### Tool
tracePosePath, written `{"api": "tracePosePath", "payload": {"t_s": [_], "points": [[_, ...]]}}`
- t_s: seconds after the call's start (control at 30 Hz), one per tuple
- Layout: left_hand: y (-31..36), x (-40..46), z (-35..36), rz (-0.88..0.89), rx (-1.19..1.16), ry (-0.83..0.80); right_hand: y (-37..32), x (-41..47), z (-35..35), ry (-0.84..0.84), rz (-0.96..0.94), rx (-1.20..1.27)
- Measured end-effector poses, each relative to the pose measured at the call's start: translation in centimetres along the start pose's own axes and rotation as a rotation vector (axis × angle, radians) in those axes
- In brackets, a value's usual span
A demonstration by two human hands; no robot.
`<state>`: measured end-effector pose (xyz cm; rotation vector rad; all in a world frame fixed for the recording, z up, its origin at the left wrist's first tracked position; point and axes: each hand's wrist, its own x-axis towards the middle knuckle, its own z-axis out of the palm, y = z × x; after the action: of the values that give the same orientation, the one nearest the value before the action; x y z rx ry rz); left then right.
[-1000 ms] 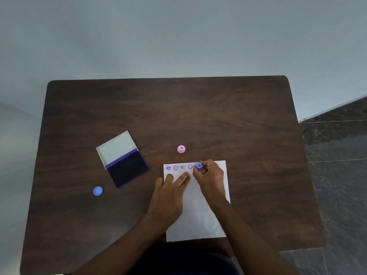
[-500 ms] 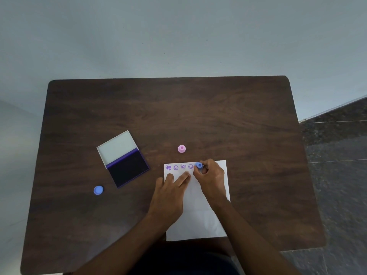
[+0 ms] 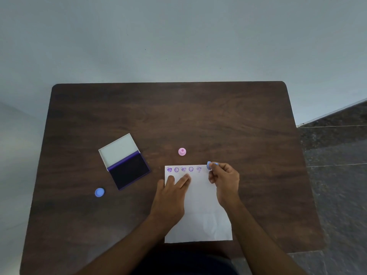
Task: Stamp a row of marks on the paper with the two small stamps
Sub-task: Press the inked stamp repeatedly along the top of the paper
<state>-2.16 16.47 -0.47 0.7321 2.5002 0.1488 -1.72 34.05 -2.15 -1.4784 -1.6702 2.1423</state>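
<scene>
Your right hand (image 3: pixel 224 181) pinches the blue stamp (image 3: pixel 209 165) between thumb and fingertips, lifted and tipped on its side just above the top edge of the paper (image 3: pixel 200 205), to the right of the last mark. Your left hand (image 3: pixel 170 195) lies flat with fingers spread on the sheet, just below the row of marks (image 3: pixel 183 169): five purple prints run from the left corner, and the two designs seem to alternate. Room for more shows at the right end.

Ink is the thing to watch now. The fifth print looks paler, so go to the open ink pad (image 3: pixel 129 171) at the left, or swap for the pink stamp (image 3: pixel 182 151) standing just beyond the paper. Press straight down, no rocking, and line up with the row. Hold the sheet flat with that left hand, clear of the wet prints. The blue cap (image 3: pixel 99 192) lies well off to the left on the bench (image 3: pixel 178 120).
</scene>
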Motion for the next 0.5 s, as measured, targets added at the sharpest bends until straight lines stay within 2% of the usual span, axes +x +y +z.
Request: {"api": "tracePosePath", "payload": {"t_s": [0.1,0.27,0.5], "points": [[0.0,0.1,0.0,0.0,0.008,-0.007,-0.4,-0.3,0.3,-0.036,-0.001,0.029],[0.1,0.2,0.0,-0.008,0.001,-0.016,-0.3,-0.9,0.8,-0.074,-0.053,-0.081],[0.4,0.4,0.1,-0.011,0.036,-0.048,0.4,-0.5,0.9,-0.047,-0.044,-0.187]]}}
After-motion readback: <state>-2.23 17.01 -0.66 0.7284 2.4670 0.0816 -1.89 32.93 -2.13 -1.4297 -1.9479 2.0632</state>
